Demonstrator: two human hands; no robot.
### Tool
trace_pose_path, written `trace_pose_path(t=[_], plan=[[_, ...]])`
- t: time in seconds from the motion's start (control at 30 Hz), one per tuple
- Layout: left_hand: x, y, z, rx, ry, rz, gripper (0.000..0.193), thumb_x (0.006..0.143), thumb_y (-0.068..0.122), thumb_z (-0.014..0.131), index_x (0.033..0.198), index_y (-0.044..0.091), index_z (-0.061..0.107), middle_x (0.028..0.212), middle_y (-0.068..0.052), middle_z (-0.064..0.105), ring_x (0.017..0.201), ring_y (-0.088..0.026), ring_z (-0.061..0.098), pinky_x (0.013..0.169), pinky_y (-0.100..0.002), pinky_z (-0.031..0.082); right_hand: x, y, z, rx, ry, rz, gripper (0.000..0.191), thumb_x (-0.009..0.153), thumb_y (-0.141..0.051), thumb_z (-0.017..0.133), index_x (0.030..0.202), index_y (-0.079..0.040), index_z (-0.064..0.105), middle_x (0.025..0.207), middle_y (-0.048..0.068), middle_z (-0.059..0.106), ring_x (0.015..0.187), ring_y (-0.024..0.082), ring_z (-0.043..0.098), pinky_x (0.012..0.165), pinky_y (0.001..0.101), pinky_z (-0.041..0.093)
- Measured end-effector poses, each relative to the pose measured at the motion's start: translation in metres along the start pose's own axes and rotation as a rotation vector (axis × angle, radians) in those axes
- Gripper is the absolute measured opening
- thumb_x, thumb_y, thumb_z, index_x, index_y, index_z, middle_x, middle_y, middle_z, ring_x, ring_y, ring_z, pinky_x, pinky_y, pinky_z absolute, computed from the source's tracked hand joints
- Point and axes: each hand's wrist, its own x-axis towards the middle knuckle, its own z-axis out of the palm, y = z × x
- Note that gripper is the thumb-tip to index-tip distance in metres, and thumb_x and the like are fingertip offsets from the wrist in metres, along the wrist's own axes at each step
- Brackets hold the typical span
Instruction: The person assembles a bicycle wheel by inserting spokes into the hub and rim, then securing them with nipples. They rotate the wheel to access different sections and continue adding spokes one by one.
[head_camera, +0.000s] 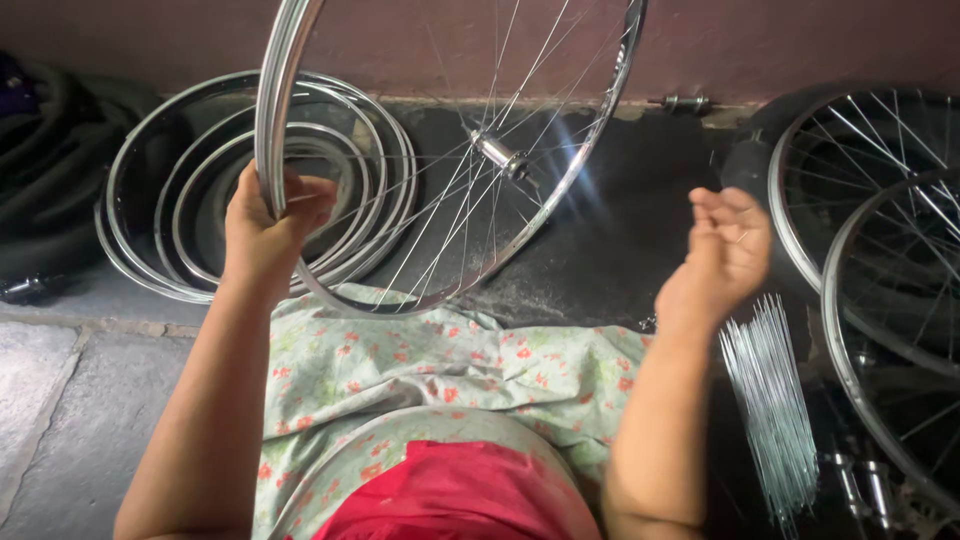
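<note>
left hand (262, 222) grips wheel rim (272, 120), right hand (722, 255) free.

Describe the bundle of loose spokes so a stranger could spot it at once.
Start from the two spoked wheels leaning at the right edge. Just left of them, below the open right hand, lies the bundle of loose spokes. Unlike the wheels' laced spokes, these thin silver rods lie free, fanned out on the dark floor.

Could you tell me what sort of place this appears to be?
Probably a bicycle wheel repair or wheel-building spot on a floor: the left hand holds a spoked wheel, bare rims are stacked by the wall, and loose spokes lie nearby.
</note>
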Motion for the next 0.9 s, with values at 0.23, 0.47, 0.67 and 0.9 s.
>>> trace_pose_path(t=[0.23,0.47,0.67,0.9], plan=[[-0.005,0.004,-0.004,0.024,0.035,-0.016,0.032,0.095,-0.011,0.058,0.116,0.009,0.044,0.114,-0.014,0.071,0.106,-0.021,0.072,0.087,-0.033,0.06,-0.054,0.056,0.014,-0.014,0.122,-0.165,0.039,0.112,-0.034,0.046,0.105,0.001,0.061,0.099,0.015,0.072,0.087,0.024,0.072,0.085,0.0338,0.062],[-0.013,0.015,-0.008,0.038,0.047,-0.019,0.035,0.093,-0.014,0.05,0.118,0.01,0.044,0.119,-0.014,0.07,0.11,-0.022,0.072,0.09,-0.034,0.06,-0.059,0.088,-0.023,0.128,0.256,0.174,0.069,0.109,-0.064,0.042,0.088,-0.001,0.061,0.075,0.014,0.062,0.072,0.024,0.059,0.074,0.0314,0.049],[-0.02,0.022,-0.009,0.075,0.06,-0.029,0.035,0.095,-0.015,0.05,0.117,0.011,0.044,0.119,-0.015,0.07,0.112,-0.023,0.072,0.09,-0.036,0.06,-0.057,0.094,-0.025,0.277,0.256,0.256,0.064,0.106,-0.064,0.045,0.085,-0.005,0.057,0.072,0.011,0.057,0.07,0.024,0.056,0.072,0.0343,0.049],[-0.023,0.028,-0.006,0.058,0.047,-0.023,0.034,0.096,-0.015,0.051,0.117,0.01,0.044,0.119,-0.015,0.07,0.112,-0.024,0.072,0.09,-0.035,0.059,-0.057,0.094,-0.02,0.323,0.267,0.347,0.063,0.104,-0.064,0.047,0.086,-0.005,0.059,0.07,0.01,0.057,0.072,0.024,0.058,0.073,0.036,0.05]])
